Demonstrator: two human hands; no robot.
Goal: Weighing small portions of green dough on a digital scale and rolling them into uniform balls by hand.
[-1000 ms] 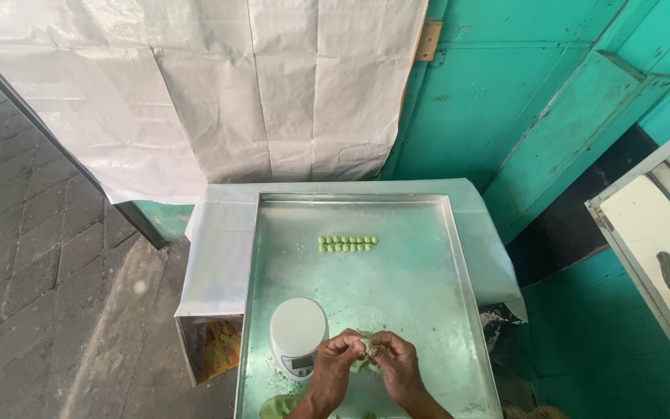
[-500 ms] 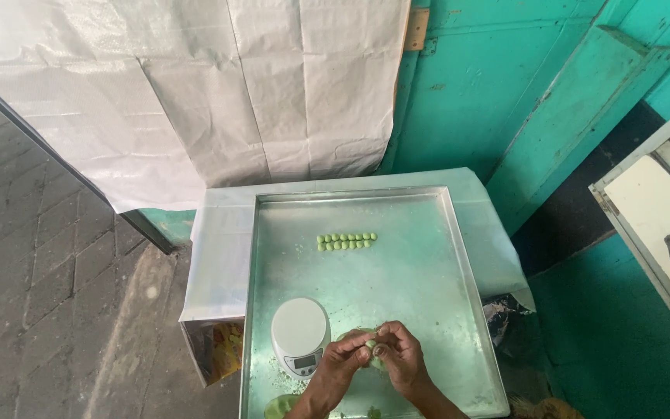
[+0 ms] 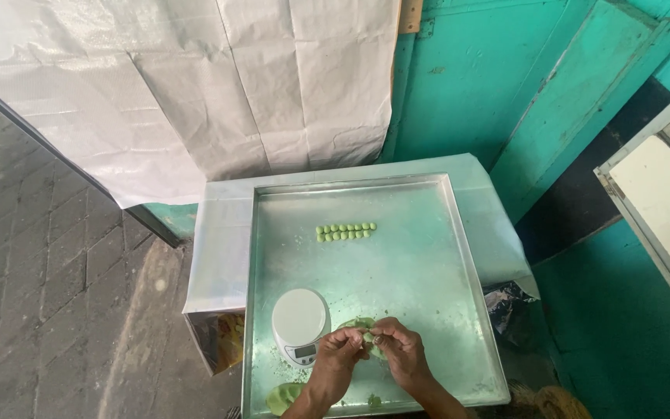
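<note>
Hands meet at the near edge of a big metal tray (image 3: 428, 256). The left hand (image 3: 340, 351) and the right hand (image 3: 402, 353) are fingertip to fingertip, fingers closed in a pinch on a small piece of green dough (image 3: 367, 335) held just above the tray. Beneath them, a flattened green lump (image 3: 357, 323) lies on the tray. A larger green lump (image 3: 282, 397) sits at the tray's near left corner. Just left of the hands stands a small white kitchen scale (image 3: 301, 322). Farther up the tray lie two short rows of little green balls (image 3: 346, 231). The tray rests on a cloth-covered counter (image 3: 222, 233). Behind it hangs a white tarp (image 3: 195, 85) against a green wall (image 3: 490, 85).
</note>
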